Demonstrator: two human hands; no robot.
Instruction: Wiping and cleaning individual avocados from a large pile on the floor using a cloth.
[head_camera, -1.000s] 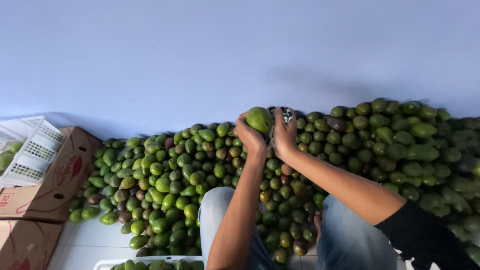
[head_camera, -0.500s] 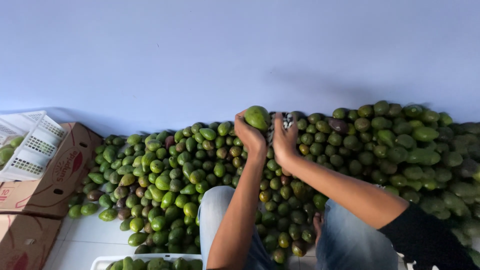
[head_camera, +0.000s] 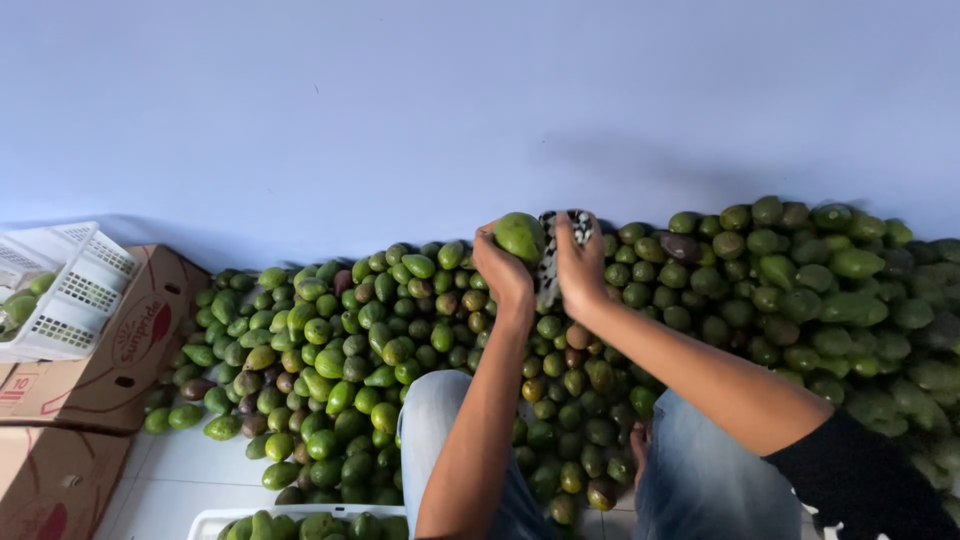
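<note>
One avocado (head_camera: 520, 236) (green) tops left hand (head_camera: 503, 272).

- a large heap of avocados (head_camera: 330, 340) is spread across the floor, against the wall (head_camera: 400, 100) behind it.
- one avocado (head_camera: 520, 236) is held above the heap in the left hand (head_camera: 503, 272).
- a cloth (head_camera: 553, 255) is held in the right hand (head_camera: 580, 262), just right of the held avocado.
- cardboard boxes (head_camera: 95, 370) are stacked left of the heap.
- a slotted crate (head_camera: 65, 295) is set on the upper box.
- a tray (head_camera: 230, 520) with avocados in it is placed at the near edge, left of the knees.
</note>
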